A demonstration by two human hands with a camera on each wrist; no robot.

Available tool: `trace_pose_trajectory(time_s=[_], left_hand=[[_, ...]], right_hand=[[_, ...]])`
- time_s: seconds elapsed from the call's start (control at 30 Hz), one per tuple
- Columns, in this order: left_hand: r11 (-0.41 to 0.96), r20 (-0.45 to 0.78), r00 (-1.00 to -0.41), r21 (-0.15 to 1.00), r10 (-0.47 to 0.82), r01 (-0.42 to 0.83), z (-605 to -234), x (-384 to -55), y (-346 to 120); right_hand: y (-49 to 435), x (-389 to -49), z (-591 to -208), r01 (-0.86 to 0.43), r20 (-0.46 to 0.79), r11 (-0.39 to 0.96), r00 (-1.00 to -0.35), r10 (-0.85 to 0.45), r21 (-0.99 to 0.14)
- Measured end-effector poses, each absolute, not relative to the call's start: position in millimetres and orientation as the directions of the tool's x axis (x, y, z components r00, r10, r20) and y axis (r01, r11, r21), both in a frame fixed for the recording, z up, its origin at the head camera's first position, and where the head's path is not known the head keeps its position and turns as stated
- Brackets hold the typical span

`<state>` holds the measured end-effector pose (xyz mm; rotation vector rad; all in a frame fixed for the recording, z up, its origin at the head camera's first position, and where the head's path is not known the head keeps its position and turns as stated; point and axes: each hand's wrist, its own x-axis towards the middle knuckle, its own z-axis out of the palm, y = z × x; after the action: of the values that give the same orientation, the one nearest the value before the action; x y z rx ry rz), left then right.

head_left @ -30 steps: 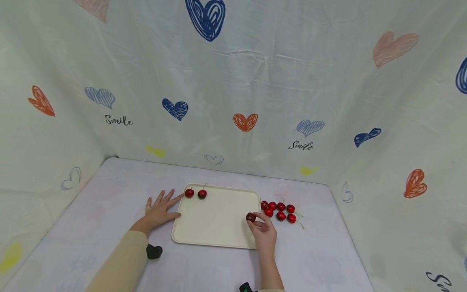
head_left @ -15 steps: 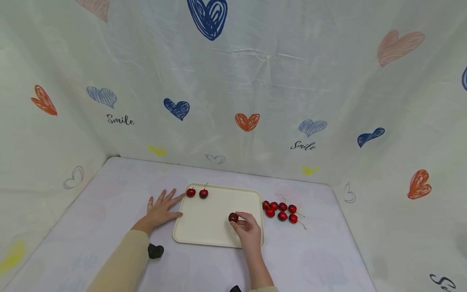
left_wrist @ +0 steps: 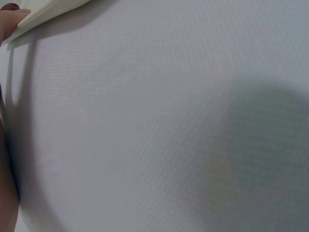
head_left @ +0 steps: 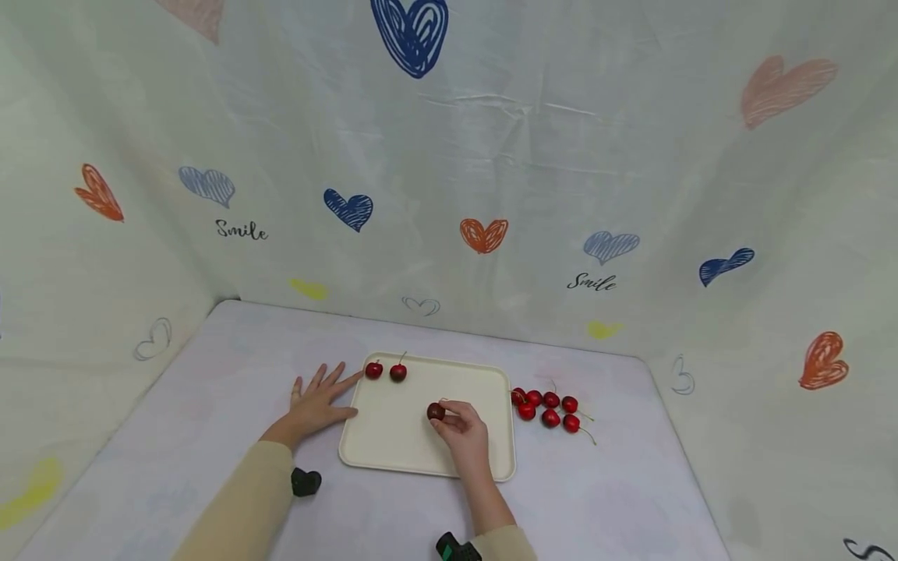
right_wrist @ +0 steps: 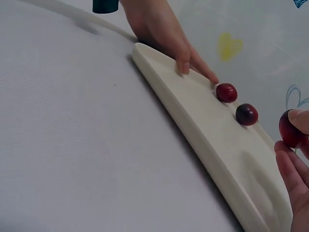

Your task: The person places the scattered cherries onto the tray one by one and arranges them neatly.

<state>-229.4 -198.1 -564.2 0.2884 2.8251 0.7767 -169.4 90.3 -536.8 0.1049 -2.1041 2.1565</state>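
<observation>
My right hand (head_left: pixel 466 436) pinches a dark red cherry (head_left: pixel 436 411) between thumb and fingers, over the middle of a cream tray (head_left: pixel 393 448). In the right wrist view the pinched cherry (right_wrist: pixel 289 129) is at the right edge, above the tray. My left hand (head_left: pixel 314 407) lies with spread fingers at the tray's left side, its thumb and index finger touching the rim. Inside the tray's back left corner sit two cherries, one (head_left: pixel 374 370) beside the left index fingertip and a stemmed one (head_left: pixel 397 372) to its right.
Several loose cherries (head_left: pixel 550 418), some with stems, lie in a cluster on the white table (head_left: pixel 575 483) just right of the tray. A cloth backdrop (head_left: pixel 533 195) printed with hearts rises behind and at both sides.
My right hand has carried the pinched cherry leftward from the tray's right side to its middle. The left hand stays at the tray's left rim; the head view has shifted slightly.
</observation>
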Motion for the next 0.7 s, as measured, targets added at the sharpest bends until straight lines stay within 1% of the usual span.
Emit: trace_pose_trajectory(time_s=[0.17,0.3,0.53,0.63,0.7], left_hand=[[0.843,-0.131,-0.961,0.519,0.242,0.141,-567,-229,-200],[0.841,-0.134,-0.961,0.523,0.241,0.138,-565,-229,-198],[0.848,-0.139,-0.964,0.515,0.227,0.125,-563,-228,-197],[0.85,-0.139,-0.964,0.513,0.225,0.124,-565,-228,-198],[0.846,-0.139,-0.965,0.519,0.224,0.122,-564,-228,-198]], right_hand=[[86,-187,-534,-0.093,0.093,-0.009,-0.995,0.035,-0.996],[82,-202,-534,-0.091,0.091,0.001,-0.995,0.035,-0.996],[73,-222,-536,-0.083,0.084,-0.062,-0.996,-0.013,-0.995],[69,-234,-549,-0.086,0.087,-0.055,-0.996,-0.026,-0.995],[68,-242,-559,-0.098,0.098,-0.019,-0.995,-0.033,-0.995]])
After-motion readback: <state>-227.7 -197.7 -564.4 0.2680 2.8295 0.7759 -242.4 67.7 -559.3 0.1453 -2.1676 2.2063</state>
